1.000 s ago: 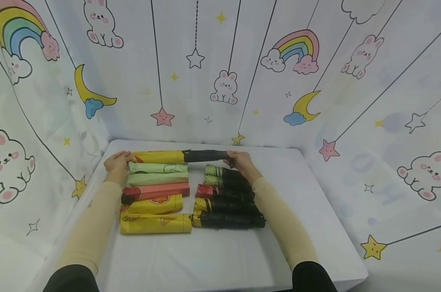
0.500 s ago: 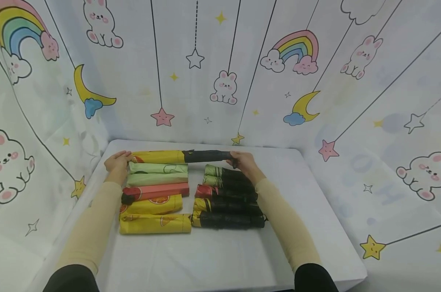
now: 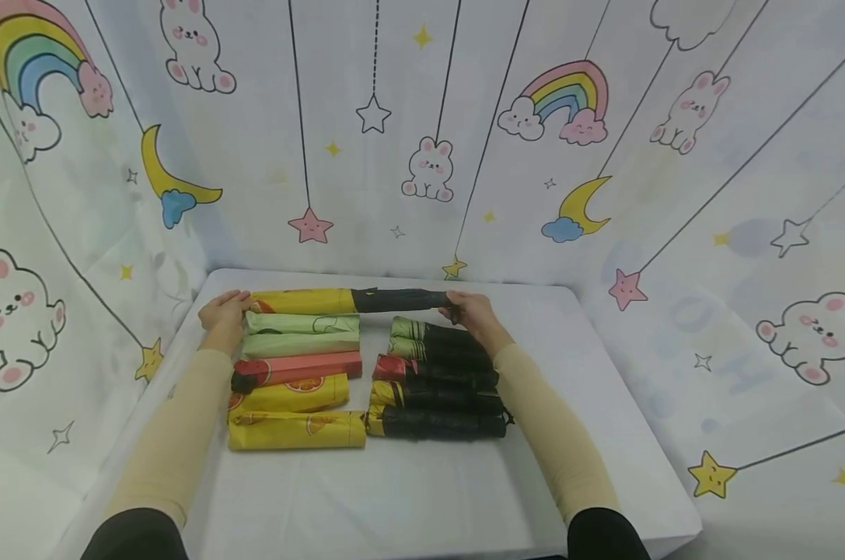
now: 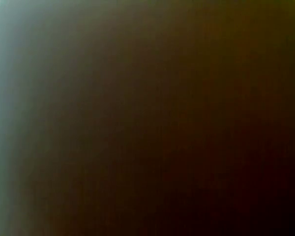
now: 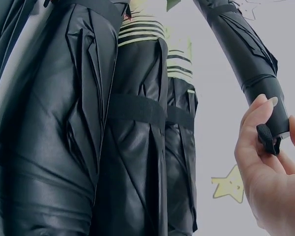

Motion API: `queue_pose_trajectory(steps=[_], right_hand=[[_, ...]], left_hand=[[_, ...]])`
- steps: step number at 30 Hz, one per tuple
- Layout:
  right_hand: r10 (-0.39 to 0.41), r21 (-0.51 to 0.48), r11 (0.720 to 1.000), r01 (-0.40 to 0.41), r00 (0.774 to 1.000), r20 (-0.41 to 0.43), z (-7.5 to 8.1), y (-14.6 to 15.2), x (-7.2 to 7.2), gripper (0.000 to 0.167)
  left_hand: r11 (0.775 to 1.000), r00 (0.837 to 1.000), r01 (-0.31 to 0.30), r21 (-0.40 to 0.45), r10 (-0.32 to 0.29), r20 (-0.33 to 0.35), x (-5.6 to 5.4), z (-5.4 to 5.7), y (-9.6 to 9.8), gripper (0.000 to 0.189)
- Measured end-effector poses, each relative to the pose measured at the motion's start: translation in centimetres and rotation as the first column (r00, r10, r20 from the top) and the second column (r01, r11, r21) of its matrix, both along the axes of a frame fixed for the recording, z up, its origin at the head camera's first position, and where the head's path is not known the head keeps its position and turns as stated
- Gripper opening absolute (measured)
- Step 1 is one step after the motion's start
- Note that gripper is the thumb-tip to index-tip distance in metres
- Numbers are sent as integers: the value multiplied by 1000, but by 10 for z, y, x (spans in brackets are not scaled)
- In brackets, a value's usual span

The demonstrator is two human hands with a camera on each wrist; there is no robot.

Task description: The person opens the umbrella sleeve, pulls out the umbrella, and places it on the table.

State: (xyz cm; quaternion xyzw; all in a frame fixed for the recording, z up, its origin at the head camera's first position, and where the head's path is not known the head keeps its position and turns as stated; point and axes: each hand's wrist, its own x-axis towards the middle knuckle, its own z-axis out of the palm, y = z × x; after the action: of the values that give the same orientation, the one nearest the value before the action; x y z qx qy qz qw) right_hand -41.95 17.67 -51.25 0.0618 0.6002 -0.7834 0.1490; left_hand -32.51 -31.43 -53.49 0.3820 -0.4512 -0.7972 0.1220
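Note:
Along the back of the table lies a folded black umbrella (image 3: 397, 300) whose left part is inside a yellow fruit-printed sleeve (image 3: 299, 301). My left hand (image 3: 222, 319) holds the sleeve's left end. At the other end, my right hand (image 3: 473, 315) grips the umbrella's end between thumb and fingers. A small dark strap (image 5: 268, 139) hangs there in the right wrist view. Just in front of the left hand are pale green rolled sleeves (image 3: 303, 323), then a red one (image 3: 303, 367). The left wrist view is dark and blurred.
Two yellow fruit-printed rolls (image 3: 299, 429) lie nearer the front at left. Several black umbrellas (image 3: 443, 422) with coloured left ends lie side by side at right, below my right forearm. The white-covered table (image 3: 394, 498) is walled by printed curtains (image 3: 366, 179).
My right hand has slid slightly to the right with the umbrella's end, and more black shows between the sleeve and my fingers. The left hand stays put.

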Motion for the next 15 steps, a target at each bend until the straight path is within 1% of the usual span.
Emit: queue_pose_trajectory(steps=[4,8,11,15], right_hand=[[0,22,1000,0,1000,0,-3,4,0,46],[-11,8,1000,11,1000,-16,-4,9,-1,45],[-19,-7,1000,19,1000,-15,-6,14,-3,45],[-22,-9,1000,22,1000,-7,-5,22,-3,45]], left_hand=[[1000,1000,-14,23,15,-1,1,-2,-1,38],[1000,1000,15,-9,-15,16,1,-4,-2,37],[1000,1000,22,-20,-21,20,2,-4,-2,36],[1000,1000,14,6,-14,5,1,-4,-2,37]])
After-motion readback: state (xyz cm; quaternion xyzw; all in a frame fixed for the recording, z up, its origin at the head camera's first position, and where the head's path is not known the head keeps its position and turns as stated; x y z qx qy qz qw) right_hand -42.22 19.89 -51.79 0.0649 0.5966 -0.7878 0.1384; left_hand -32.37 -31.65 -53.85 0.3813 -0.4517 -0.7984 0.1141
